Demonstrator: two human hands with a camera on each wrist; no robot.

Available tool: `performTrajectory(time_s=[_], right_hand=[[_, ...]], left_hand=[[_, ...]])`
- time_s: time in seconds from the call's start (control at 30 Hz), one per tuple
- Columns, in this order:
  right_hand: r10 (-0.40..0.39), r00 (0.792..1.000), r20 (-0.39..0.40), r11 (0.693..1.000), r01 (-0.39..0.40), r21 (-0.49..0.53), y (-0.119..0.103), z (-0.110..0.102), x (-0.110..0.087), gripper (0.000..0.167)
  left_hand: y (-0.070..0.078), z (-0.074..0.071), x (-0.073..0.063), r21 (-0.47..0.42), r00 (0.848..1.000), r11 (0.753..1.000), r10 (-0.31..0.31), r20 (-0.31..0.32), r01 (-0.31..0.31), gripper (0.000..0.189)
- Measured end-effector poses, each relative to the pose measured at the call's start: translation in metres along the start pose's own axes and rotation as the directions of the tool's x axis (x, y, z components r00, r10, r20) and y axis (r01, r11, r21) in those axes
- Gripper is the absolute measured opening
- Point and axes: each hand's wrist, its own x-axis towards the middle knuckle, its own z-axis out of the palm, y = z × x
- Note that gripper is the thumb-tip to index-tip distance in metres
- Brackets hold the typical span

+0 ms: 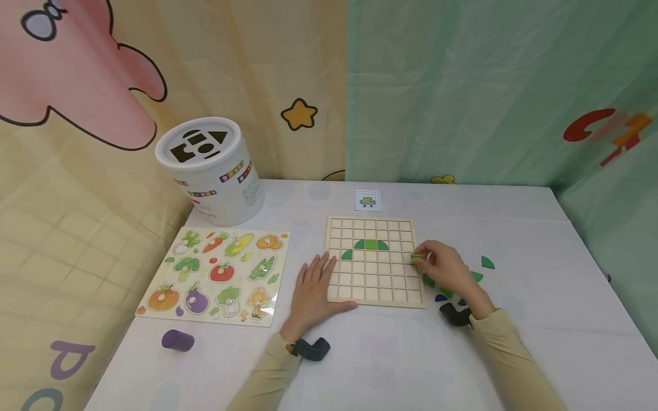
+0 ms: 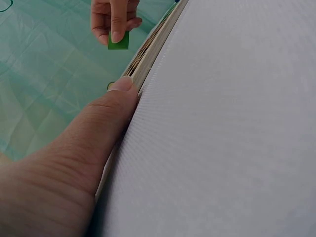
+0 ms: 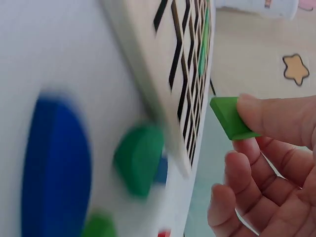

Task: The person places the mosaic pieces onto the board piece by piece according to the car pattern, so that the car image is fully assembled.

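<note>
A wooden grid board (image 1: pixel 375 279) lies on the white table, with a green square flanked by two green quarter-circles (image 1: pixel 382 245) in one row. Another green quarter-circle (image 1: pixel 346 254) sits one row lower at the left. My left hand (image 1: pixel 315 291) rests along the board's lower left corner, fingers straight, thumb against the near edge. Over the board's right edge, my right hand (image 1: pixel 444 265) pinches a light green square piece (image 3: pixel 228 116) between thumb and index finger. In the left wrist view the green square (image 2: pixel 118 41) hangs below those fingertips.
Loose green pieces (image 1: pixel 488 262) and blue pieces (image 1: pixel 440 297) lie right of the board. A small pattern card (image 1: pixel 367 201) lies behind it. To the left are a vegetable puzzle board (image 1: pixel 233 279), a white bucket (image 1: pixel 211 188) with a shape-hole lid and a purple cylinder (image 1: pixel 177 340).
</note>
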Motion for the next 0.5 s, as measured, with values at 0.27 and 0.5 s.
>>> performTrajectory(time_s=[0.27, 0.5], right_hand=[[0.039, 0.999, 0.033, 0.997, -0.041, 0.063, -0.025, 0.029, 0.02, 0.012], [0.007, 0.999, 0.042, 0.995, -0.012, 0.104, -0.045, 0.045, 0.036, 0.013]], left_hand=[[0.001, -0.001, 0.0, 0.009, 1.0, 1.0, -0.005, 0.001, 0.005, 0.111], [0.002, -0.002, 0.0, 0.01, 1.0, 1.0, -0.01, 0.009, 0.01, 0.111]])
